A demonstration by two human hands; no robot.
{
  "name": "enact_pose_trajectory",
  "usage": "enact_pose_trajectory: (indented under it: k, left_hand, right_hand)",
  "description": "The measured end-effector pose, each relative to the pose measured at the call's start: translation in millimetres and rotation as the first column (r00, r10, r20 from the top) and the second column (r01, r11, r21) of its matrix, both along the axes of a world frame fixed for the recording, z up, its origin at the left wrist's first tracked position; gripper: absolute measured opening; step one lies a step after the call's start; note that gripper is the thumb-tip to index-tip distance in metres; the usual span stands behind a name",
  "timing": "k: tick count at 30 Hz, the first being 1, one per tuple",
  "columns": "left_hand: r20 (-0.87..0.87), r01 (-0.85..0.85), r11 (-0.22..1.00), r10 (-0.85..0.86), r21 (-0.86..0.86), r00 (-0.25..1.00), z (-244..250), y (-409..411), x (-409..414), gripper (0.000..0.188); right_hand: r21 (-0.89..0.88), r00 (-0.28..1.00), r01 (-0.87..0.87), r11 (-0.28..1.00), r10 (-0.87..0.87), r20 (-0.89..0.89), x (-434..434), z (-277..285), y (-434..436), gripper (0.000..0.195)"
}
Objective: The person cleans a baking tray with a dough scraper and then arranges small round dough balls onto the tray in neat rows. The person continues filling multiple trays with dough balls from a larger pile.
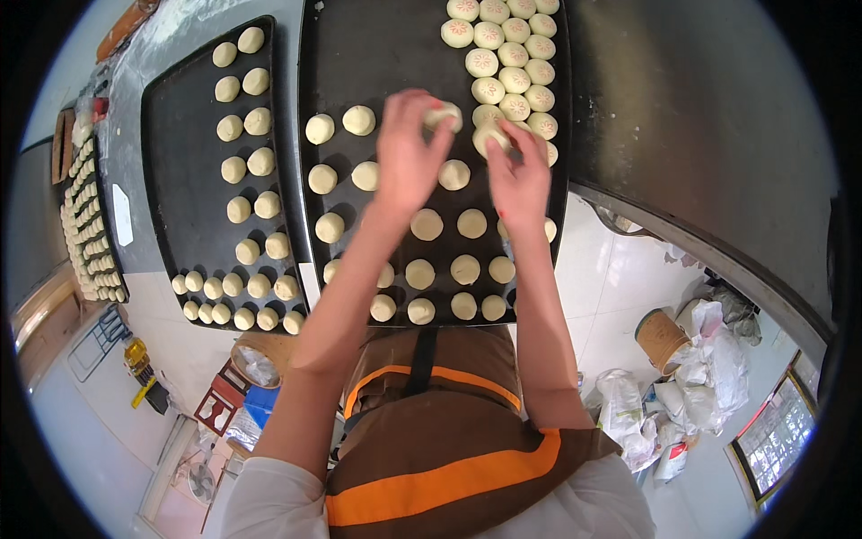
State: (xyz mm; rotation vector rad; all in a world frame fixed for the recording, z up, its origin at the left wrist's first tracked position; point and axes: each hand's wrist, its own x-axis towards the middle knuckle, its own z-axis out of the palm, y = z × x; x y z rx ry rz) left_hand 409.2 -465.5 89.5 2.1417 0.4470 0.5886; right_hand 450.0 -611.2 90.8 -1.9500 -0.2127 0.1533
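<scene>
A black baking tray [377, 60] lies before me with rows of round pale dough pieces. My left hand [412, 145] holds a dough ball [444, 117] between thumb and fingers, above the middle of the tray. To its right, my right hand [518, 168] grips another dough ball [490, 140], beside the packed group. That group of flattened dough rounds [481, 62], each stamped with a red flower mark, fills the tray's upper right. Plain, unstamped dough balls [454, 174] stand spaced apart nearer to me. Some of them are partly hidden by my forearms.
A second black tray [182, 168] with plain dough balls lies at the left, and a further filled tray [91, 222] stands at the far left. A dark metal surface [687, 121] borders the right. Plastic bags [700, 391] and a brown drum [661, 340] are on the floor at lower right.
</scene>
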Motion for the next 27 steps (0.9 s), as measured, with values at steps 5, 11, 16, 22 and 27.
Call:
enact_pose_trajectory:
  k: [5,11,16,22,27]
  left_hand:
    - [-0.190,0.145,0.977,-0.115,0.156,0.975,-37,49,-10,0.032]
    - [-0.337,0.226,0.947,-0.141,0.227,0.931,-24,50,-17,0.045]
    - [-0.435,0.305,0.915,-0.170,0.263,0.884,-17,51,-19,0.052]
    - [-0.342,0.291,0.904,-0.179,0.312,0.923,17,84,-33,0.059]
    - [-0.214,0.396,0.888,-0.350,0.234,0.912,23,29,2,0.043]
  right_hand:
    - [-0.296,0.865,-0.280,0.913,0.373,0.335,23,-32,56,0.037]
    - [-0.560,0.852,-0.272,0.783,0.466,0.238,17,-23,51,0.044]
    - [-0.586,0.855,-0.235,0.775,0.452,0.255,16,-22,48,0.048]
    - [-0.390,0.936,-0.010,0.921,0.145,0.320,24,1,-16,0.043]
    - [-0.528,0.924,0.110,0.842,0.109,0.366,26,-30,-75,0.048]
